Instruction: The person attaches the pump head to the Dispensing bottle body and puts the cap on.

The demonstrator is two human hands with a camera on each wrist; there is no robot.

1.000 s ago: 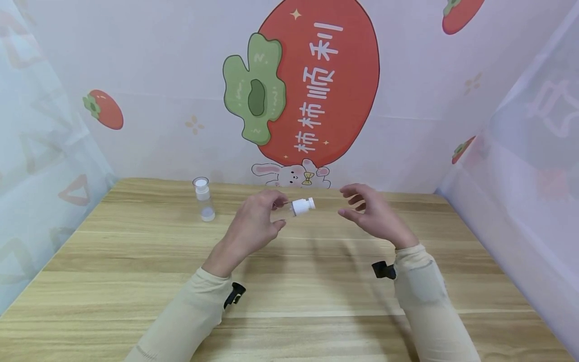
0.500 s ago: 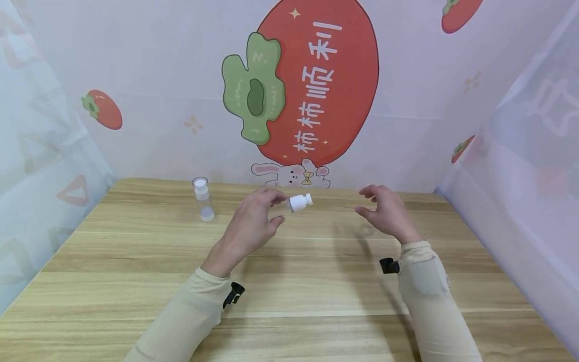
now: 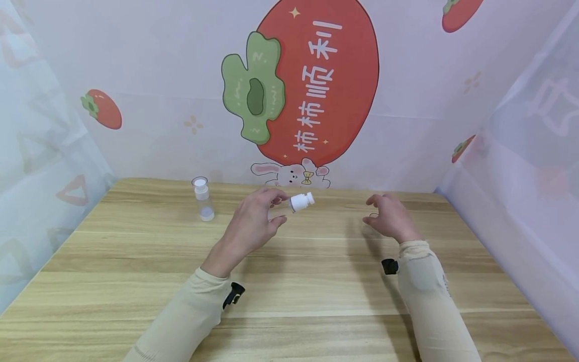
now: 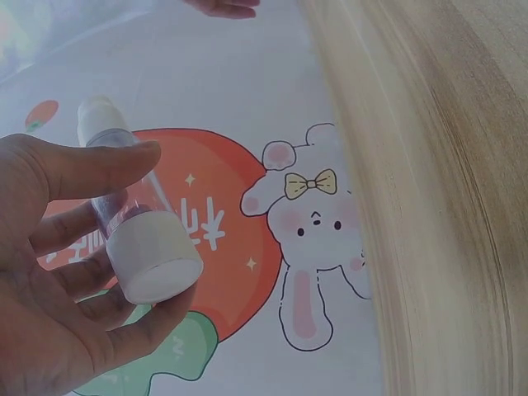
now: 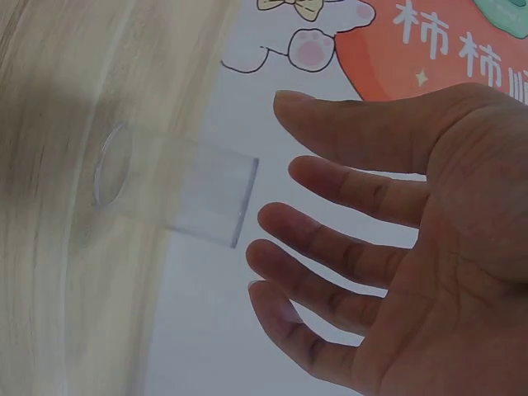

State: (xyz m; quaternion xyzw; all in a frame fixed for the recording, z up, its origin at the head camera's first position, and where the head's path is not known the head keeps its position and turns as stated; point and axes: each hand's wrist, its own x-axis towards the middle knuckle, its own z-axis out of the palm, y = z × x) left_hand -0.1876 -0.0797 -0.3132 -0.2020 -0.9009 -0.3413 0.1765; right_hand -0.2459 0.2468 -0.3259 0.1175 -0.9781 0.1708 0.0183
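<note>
My left hand grips a small clear pump bottle above the table, its white pump end pointing right. In the left wrist view the bottle's white base faces the camera, and thumb and fingers lie round the clear body. Over the table's right side is my right hand, fingers spread and gently bent. Just off its fingertips a clear cylindrical cap stands on the table in the right wrist view; in the head view the hand hides most of it.
A second clear bottle with a white top and base stands upright at the back left of the wooden table. Printed cloth walls enclose the table at the back and both sides.
My right hand has moved right and a little lower, away from the bottle, and its fingers are off the clear cap. My left hand with the bottle has hardly moved.
</note>
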